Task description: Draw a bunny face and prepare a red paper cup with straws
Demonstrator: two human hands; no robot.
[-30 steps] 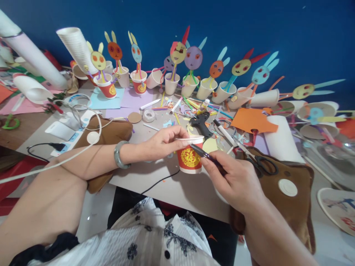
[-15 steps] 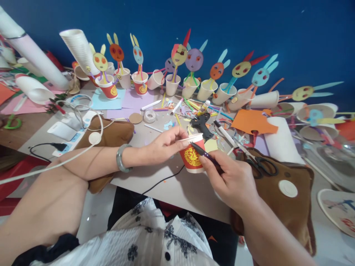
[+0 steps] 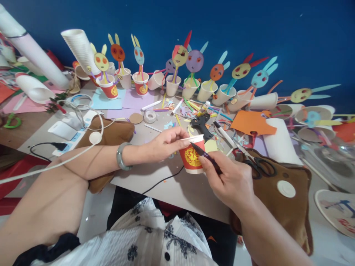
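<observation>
My left hand (image 3: 169,143) is closed on the rim of a red paper cup (image 3: 190,157) with a yellow emblem and a white lip. The cup is held slightly tilted above the near side of the table. In my right hand (image 3: 229,175) is a slim dark pointed tool (image 3: 209,159); I cannot tell whether it is a knife or a pen. Its tip is against or just in front of the cup's wall, below the rim. Right behind the cup lies a black glue gun (image 3: 202,125).
Paper cups with rabbit-faced figures (image 3: 195,61) line the blue wall. Paper scraps, pens and a tape roll (image 3: 150,116) lie mid-table. Scissors (image 3: 260,166) rest by a brown pouch (image 3: 280,207) on the right. A power strip (image 3: 80,135) with cables is on the left.
Almost nothing differs. The view has shifted very slightly; both hands, the cup and the pointed tool keep nearly the same positions.
</observation>
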